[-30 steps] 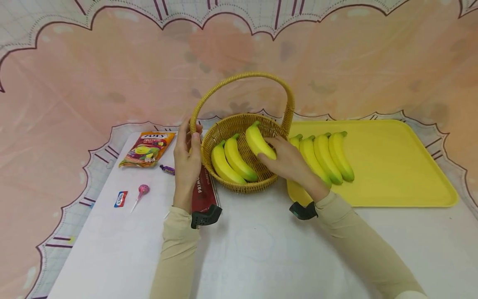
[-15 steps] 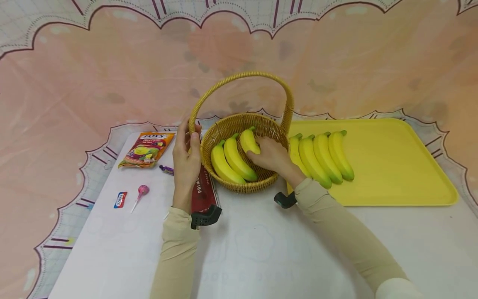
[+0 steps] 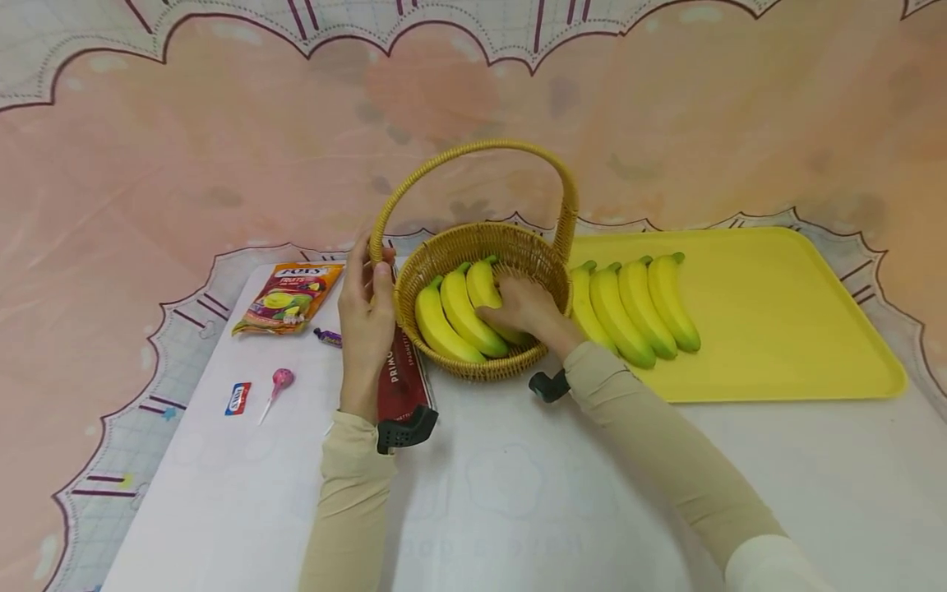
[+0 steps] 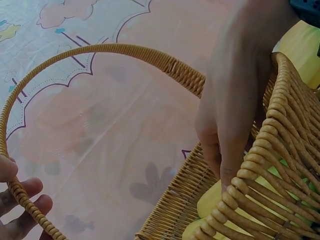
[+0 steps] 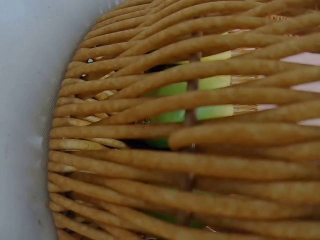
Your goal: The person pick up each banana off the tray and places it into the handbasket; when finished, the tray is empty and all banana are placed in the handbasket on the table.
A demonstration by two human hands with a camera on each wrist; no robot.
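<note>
- Currently, landmark for all places: the wicker basket (image 3: 518,238), standing upright on the white bench (image 3: 488,493), its tall handle (image 3: 481,146) arching above it.
- Left hand (image 3: 366,321): at the basket's left side. Grip clamped on the foot of the handle, thumb on one side and fingers on the other (left wrist view agrees).
- Right hand (image 3: 533,308): reaches down inside the basket, from its right. Grip closed round the held banana (image 3: 483,288), thumb laid across it; some fingertips hidden.
- Held banana: inside the basket, stem toward the back wall, lower end partly covered by the right hand.
- Two other bananas (image 3: 445,325) lie side by side in the basket's left half, left of the held one.
- Right wrist view: basket weave fills most of it; yellow and green patches show through the gaps.
- Right of the basket: yellow tray (image 3: 784,321), with four bananas (image 3: 625,321) in a row on its basket-side end.
- Left of the basket, just beside it: dark red packet (image 3: 405,378), partly hidden by the left hand.
- Farther left of the basket: purple sweet (image 3: 328,337), orange candy bag (image 3: 288,298), pink lollipop (image 3: 282,378), small red-and-blue wrapper (image 3: 237,399).
- Behind the basket: peach patterned cloth (image 3: 259,164).
</note>
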